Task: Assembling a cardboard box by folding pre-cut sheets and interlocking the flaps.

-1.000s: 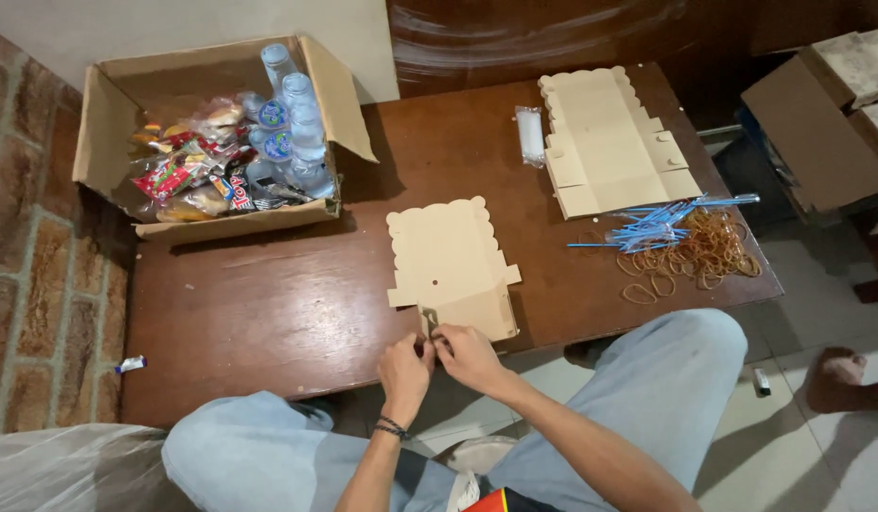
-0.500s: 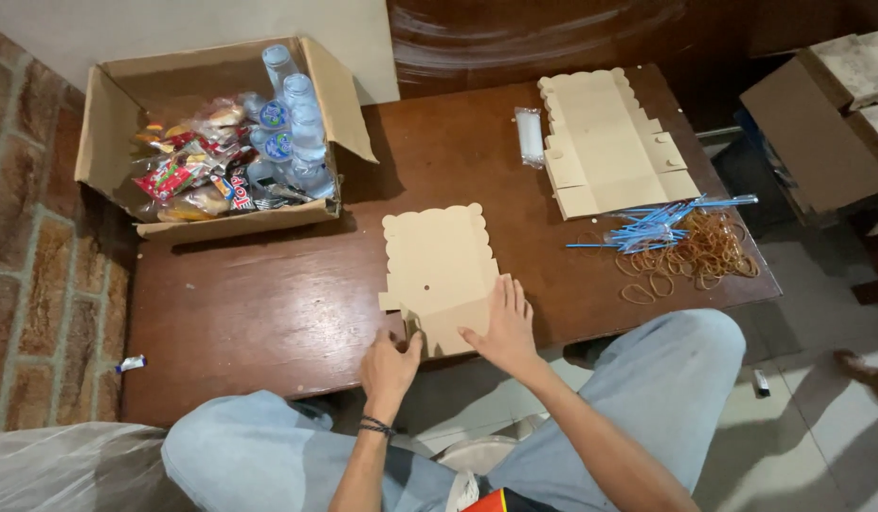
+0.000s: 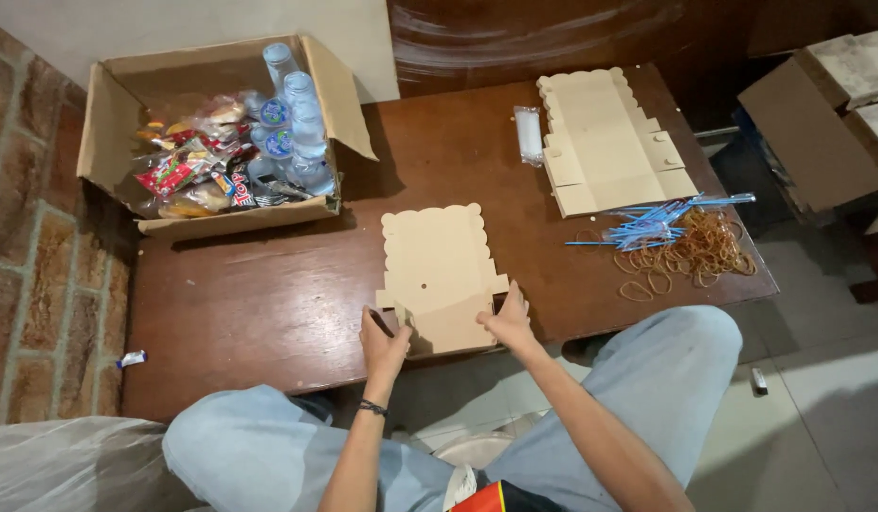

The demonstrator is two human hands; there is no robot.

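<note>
A flat tan cardboard box blank point(image 3: 439, 270) with scalloped edges lies on the dark wooden table point(image 3: 268, 313) in front of me. My left hand point(image 3: 382, 343) grips its near left corner and lifts that flap. My right hand point(image 3: 507, 320) holds the near right flap, thumb on top. The near panel of the blank is raised between both hands.
An open carton point(image 3: 117, 123) with snack packets and water bottles stands at the back left. A stack of flat box blanks point(image 3: 609, 142) lies at the back right, with a clear packet point(image 3: 528, 135), blue straws point(image 3: 647, 228) and rubber bands point(image 3: 704, 251) beside it. More cartons point(image 3: 818, 123) sit on the floor at right.
Both hands moved from a small thing held together at the table's edge up onto the blank. They now grip its near corners and the near panel has risen.
</note>
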